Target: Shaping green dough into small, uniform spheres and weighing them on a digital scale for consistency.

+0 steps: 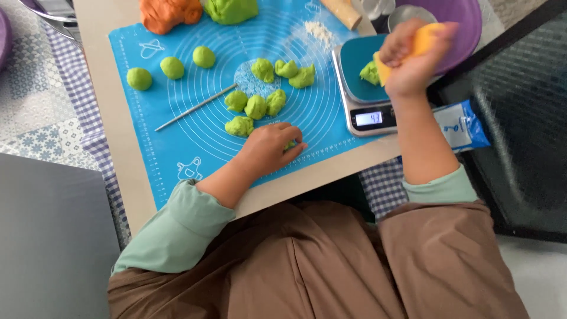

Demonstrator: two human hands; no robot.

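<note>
The left hand [269,147] cups a green dough piece [289,145] at the blue mat's [147,106] near edge; the right hand [410,56] grips a yellow scraper [426,39], seemingly touching dough [370,72] on the scale [354,65]

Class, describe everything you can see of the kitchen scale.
The kitchen scale is small and flat, with a silver body, a teal weighing plate and a lit display on its near edge. It sits level at the right edge of the blue mat. A green dough piece lies on the plate, where the right hand presses a yellow scraper.
</note>
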